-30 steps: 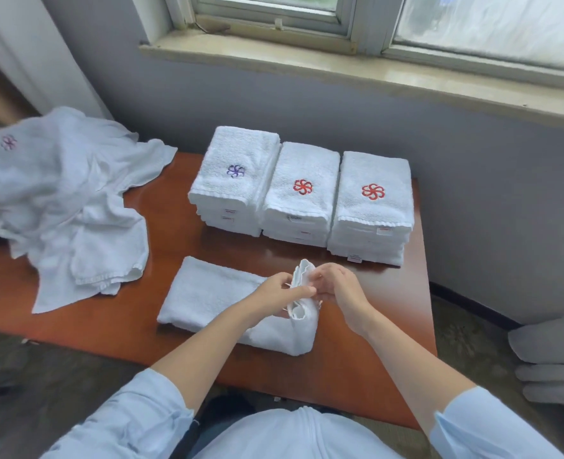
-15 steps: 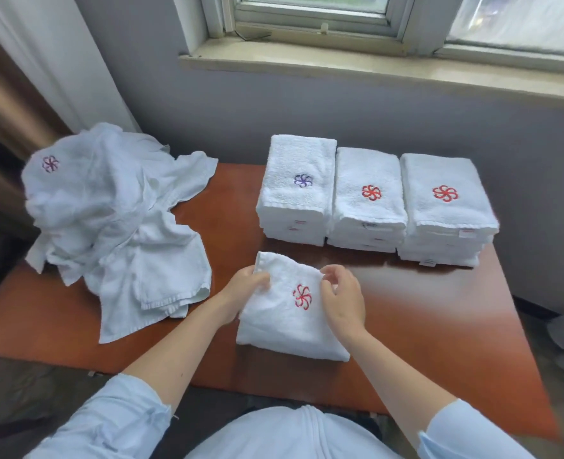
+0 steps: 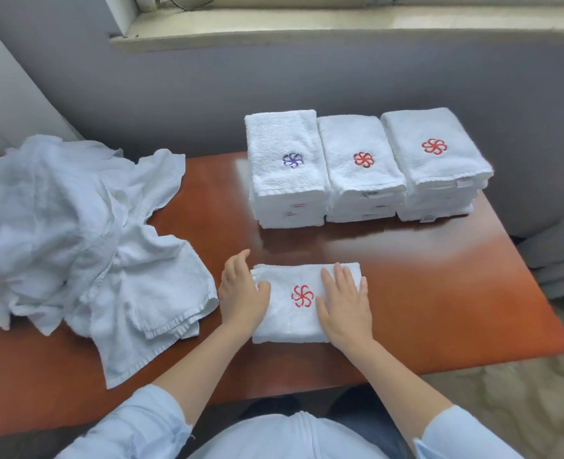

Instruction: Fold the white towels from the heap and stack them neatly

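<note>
Three stacks (image 3: 361,167): Finished white towels stood in a row at the far side of the table (image 3: 456,276), their sides touching; the left one was topped by a purple emblem and the other two by red ones.
Folded towel (image 3: 290,321): A compact white rectangle lay flat on the near half of the table, red emblem up and roughly centred, well apart from the stacks and just beside the edge of the heap.
Heap (image 3: 85,233): Loose, crumpled towels sprawled over the table's left end, one corner reaching close to the left hand.
Left hand (image 3: 240,296): It rested against the towel's left edge, fingers fairly straight alongside it and the thumb lying over the top layer. It was steadying the cloth, not gripping it.
Right hand (image 3: 343,299): It lay flat, palm down, fingers together, pressing the right half of the towel beside the emblem.
Hands together: They were apart, one at each side, with the emblem showing between them.
Handling: The terry looked soft, light and limp, so it would likely bend at any point that was not supported. Its layers could slide and spring open, though nothing about it seemed fragile or slippery.
Where to take hold: Probably at the two short sides, fingers slipped underneath and thumbs on top, so that all the layers were pinched at once and the fold was carried level to a stack.
</note>
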`<state>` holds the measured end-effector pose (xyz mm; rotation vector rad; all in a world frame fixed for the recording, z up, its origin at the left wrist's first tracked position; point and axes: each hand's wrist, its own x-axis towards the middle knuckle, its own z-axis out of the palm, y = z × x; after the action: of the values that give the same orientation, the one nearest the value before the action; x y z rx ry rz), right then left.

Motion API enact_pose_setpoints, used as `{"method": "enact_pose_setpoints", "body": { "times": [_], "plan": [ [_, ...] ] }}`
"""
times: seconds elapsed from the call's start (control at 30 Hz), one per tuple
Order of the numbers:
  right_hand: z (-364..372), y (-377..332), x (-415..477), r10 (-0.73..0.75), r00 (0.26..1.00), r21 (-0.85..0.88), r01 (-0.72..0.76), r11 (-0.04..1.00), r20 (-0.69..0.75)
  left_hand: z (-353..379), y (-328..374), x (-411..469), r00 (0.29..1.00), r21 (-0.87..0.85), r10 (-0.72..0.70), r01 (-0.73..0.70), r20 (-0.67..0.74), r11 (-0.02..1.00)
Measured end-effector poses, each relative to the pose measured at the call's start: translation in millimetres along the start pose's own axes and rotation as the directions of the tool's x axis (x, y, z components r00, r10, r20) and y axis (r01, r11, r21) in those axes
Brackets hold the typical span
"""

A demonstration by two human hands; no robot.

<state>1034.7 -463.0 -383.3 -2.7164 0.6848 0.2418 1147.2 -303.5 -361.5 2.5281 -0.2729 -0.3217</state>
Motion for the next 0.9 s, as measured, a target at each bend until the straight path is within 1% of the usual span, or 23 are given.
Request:
{"method": "enact_pose_setpoints", "body": {
  "times": [0.03, 0.07, 0.1, 0.13, 0.17, 0.2, 0.23, 0.27, 0.33, 0.4, 0.5, 0.73, 0.83, 0.9],
  "plan": [
    [2.2, -0.4, 1.4, 0.000, 1.000, -0.022, 0.000, 1.000, 0.012, 2.4, 4.8, -2.9, 0.985, 0.069, 0.167, -0.164, -0.045, 0.984],
    [4.6, -0.9, 2.9, 0.002, 1.000, -0.042, -0.001, 0.999, 0.020, 6.0, 10.1, -4.4, 0.938, 0.127, 0.345, -0.339, -0.022, 0.932],
    [7.4, -1.3, 3.8, 0.007, 1.000, -0.061, -0.005, 0.998, 0.026, 11.8, 13.1, -4.3, 0.864, 0.177, 0.499, -0.503, 0.067, 0.846],
    [10.1, -1.3, 4.1, 0.012, 1.000, -0.075, -0.010, 0.997, 0.029, 18.4, 13.2, -3.9, 0.779, 0.217, 0.598, -0.627, 0.190, 0.748],
    [12.9, -0.6, 3.7, 0.014, 0.999, -0.086, -0.011, 0.996, 0.029, 24.1, 10.9, -3.8, 0.714, 0.258, 0.625, -0.698, 0.316, 0.668],
    [15.5, 0.4, 3.1, 0.009, 1.000, -0.094, -0.007, 0.996, 0.021, 28.4, 5.0, -2.2, 0.682, 0.301, 0.605, -0.728, 0.412, 0.616],
    [17.6, 1.6, 2.1, 0.000, 1.000, -0.099, 0.001, 0.995, 0.008, 31.2, -2.5, 1.4, 0.675, 0.336, 0.577, -0.734, 0.460, 0.590],
    [19.1, 2.6, 0.6, -0.007, 1.000, -0.099, 0.006, 0.995, -0.008, 32.9, -10.2, 5.9, 0.683, 0.356, 0.558, -0.727, 0.472, 0.588],
    [20.7, 3.1, -0.8, -0.006, 0.999, -0.100, 0.002, 0.995, -0.037, 33.0, -20.4, 16.2, 0.713, 0.372, 0.523, -0.695, 0.466, 0.616],
    [23.5, 3.1, -0.9, -0.008, 0.999, -0.098, 0.003, 0.995, -0.045, 31.7, -23.9, 26.9, 0.721, 0.372, 0.492, -0.682, 0.488, 0.630],
    [25.8, 5.7, 0.4, -0.038, 0.996, -0.080, 0.032, 0.996, -0.076, 28.7, -26.5, 40.0, 0.706, 0.329, 0.517, -0.694, 0.484, 0.641],
    [31.9, 15.8, 6.5, -0.154, 0.970, -0.020, 0.153, 0.988, -0.190, 27.9, -36.8, 52.0, 0.630, 0.199, 0.631, -0.761, 0.453, 0.617],
    [30.2, 19.9, 11.6, -0.207, 0.960, -0.023, 0.207, 0.978, -0.186, 26.6, -40.6, 48.5, 0.623, 0.190, 0.647, -0.769, 0.440, 0.611],
    [26.1, 23.3, 15.4, -0.244, 0.958, -0.020, 0.244, 0.970, -0.149, 24.3, -42.6, 42.5, 0.626, 0.192, 0.635, -0.764, 0.452, 0.616]
  ]
}}
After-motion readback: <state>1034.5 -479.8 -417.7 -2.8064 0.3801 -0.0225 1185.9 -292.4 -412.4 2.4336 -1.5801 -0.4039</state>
